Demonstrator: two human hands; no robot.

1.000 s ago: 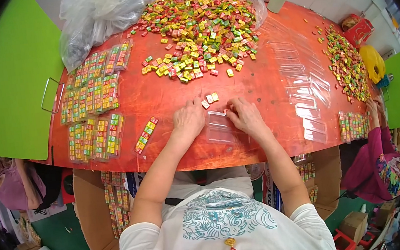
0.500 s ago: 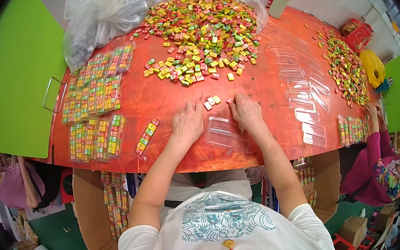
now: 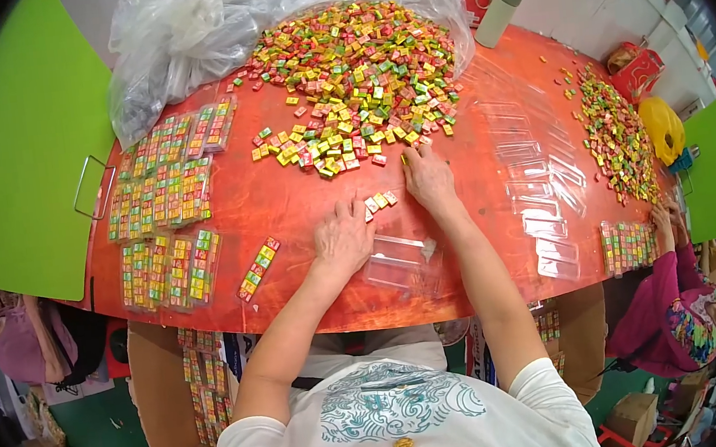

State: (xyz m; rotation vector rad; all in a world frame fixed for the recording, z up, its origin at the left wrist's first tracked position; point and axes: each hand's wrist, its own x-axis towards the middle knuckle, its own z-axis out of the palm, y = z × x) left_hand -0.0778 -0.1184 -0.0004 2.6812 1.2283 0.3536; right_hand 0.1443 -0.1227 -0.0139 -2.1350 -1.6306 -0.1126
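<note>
My left hand (image 3: 343,241) rests on the red table with its fingers bent and close together at the left end of a short row of small wrapped blocks (image 3: 380,201). Its fingertips partly cover the end block. Farther forward, my right hand (image 3: 429,179) reaches the near edge of a big heap of red, yellow and green blocks (image 3: 360,75). Its thumb and fingers pinch a small yellow block (image 3: 405,159). A clear plastic tray (image 3: 393,263) lies between my forearms. Left of my left hand is a filled strip of blocks (image 3: 258,269).
Filled packs (image 3: 164,187) are stacked at the left. Clear trays (image 3: 538,196) lie in a row at the right. Clear plastic bags (image 3: 183,50) and a pale green bottle (image 3: 499,15) stand at the back. A co-worker (image 3: 668,304) works at the right beside a second heap (image 3: 614,131).
My right hand has moved forward from beside the row to the heap's near edge. My left hand stays by the row. The whole view has shifted slightly.
</note>
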